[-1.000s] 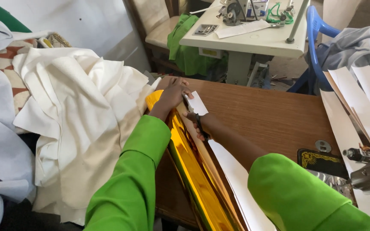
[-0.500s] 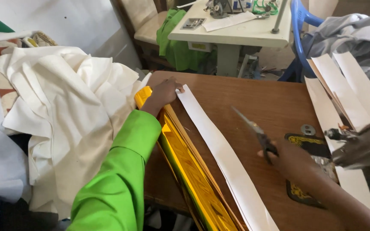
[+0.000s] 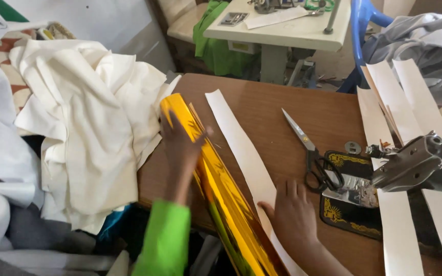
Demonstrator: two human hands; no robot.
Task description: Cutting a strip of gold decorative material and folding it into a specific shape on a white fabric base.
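Observation:
My left hand [image 3: 179,145] rests on the upper part of a long shiny gold foil roll [image 3: 216,189] that lies slantwise on the brown wooden table [image 3: 262,110]. My right hand [image 3: 293,212] lies flat, fingers spread, on the lower part of a long white paper strip [image 3: 236,143] beside the roll. Black-handled scissors [image 3: 310,153] lie on the table just right of that strip, not held.
A heap of cream cloth [image 3: 85,125] hangs over the table's left edge. A black sewing machine [image 3: 415,163] and more white strips [image 3: 410,97] sit at the right. Behind stand a second sewing table [image 3: 282,30], green cloth [image 3: 216,46] and a blue chair [image 3: 361,30].
My right hand has put the scissors down on the table and now lies flat on the white strip. My left hand has slid down along the gold roll.

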